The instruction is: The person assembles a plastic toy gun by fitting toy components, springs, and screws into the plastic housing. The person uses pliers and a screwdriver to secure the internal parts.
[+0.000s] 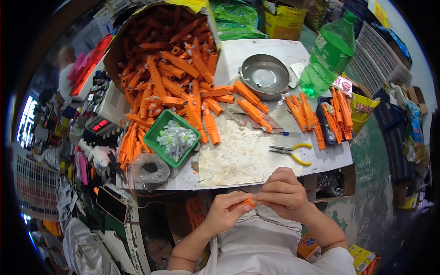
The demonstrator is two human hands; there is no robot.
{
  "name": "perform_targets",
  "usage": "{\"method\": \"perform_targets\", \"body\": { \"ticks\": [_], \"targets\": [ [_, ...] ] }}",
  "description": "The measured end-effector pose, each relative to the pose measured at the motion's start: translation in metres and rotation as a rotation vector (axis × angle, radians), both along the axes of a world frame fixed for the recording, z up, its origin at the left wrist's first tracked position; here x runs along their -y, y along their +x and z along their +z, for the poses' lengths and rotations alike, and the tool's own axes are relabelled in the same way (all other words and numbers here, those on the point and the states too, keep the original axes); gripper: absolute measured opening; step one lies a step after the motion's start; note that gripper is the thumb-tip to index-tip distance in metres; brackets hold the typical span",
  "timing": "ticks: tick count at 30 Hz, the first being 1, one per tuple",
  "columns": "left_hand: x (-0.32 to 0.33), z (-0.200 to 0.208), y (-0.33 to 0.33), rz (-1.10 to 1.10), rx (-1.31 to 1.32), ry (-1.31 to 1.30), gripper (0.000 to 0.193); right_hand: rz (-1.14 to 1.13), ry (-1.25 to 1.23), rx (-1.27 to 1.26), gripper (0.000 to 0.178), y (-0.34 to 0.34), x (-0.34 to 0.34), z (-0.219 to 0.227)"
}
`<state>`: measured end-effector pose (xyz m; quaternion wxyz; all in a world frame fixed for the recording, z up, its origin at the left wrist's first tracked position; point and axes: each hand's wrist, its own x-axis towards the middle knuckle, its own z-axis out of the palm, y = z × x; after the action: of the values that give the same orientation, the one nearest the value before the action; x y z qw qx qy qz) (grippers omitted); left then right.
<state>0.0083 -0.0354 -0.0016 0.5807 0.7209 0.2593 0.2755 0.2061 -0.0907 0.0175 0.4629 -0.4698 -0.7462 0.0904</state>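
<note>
Close to my body, below the table's front edge, my left hand (223,213) pinches a small orange plastic piece (250,202) between thumb and fingers. Most of that piece is hidden by the fingers. My right hand (286,195) meets its right end, fingers curled and pressed together; whatever they hold is covered. Beyond the hands lies a stained board (229,160) on the white table. Pliers with yellow handles (300,155) rest to its right, near a thin tool with a blue tip (285,134). Left of the board stands a green tray (185,161) of small translucent parts.
A big box spills orange plastic pieces (169,82) over the table's left side. Farther back are a metal bowl (265,93) and a green bottle (332,50). More orange pieces (306,114) lie at the right, beside a dark bin. A tape roll (151,168) sits front left.
</note>
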Motion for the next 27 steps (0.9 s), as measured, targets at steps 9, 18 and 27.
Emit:
{"method": "perform_targets", "body": {
  "ticks": [9, 18, 27],
  "targets": [
    [0.003, 0.006, 0.014, 0.103, -0.129, 0.731, 0.027, 0.026, -0.115, 0.521, 0.022, 0.008, 0.006, 0.03],
    [0.006, 0.006, 0.016, -0.11, -0.205, 0.522, 0.027, 0.099, -0.346, 0.279, 0.022, 0.006, 0.021, 0.007],
    [-0.015, -0.002, 0.015, 0.159, -0.166, 0.471, 0.029, -0.451, -0.656, -0.46, 0.014, 0.04, 0.056, -0.031]
  ]
}}
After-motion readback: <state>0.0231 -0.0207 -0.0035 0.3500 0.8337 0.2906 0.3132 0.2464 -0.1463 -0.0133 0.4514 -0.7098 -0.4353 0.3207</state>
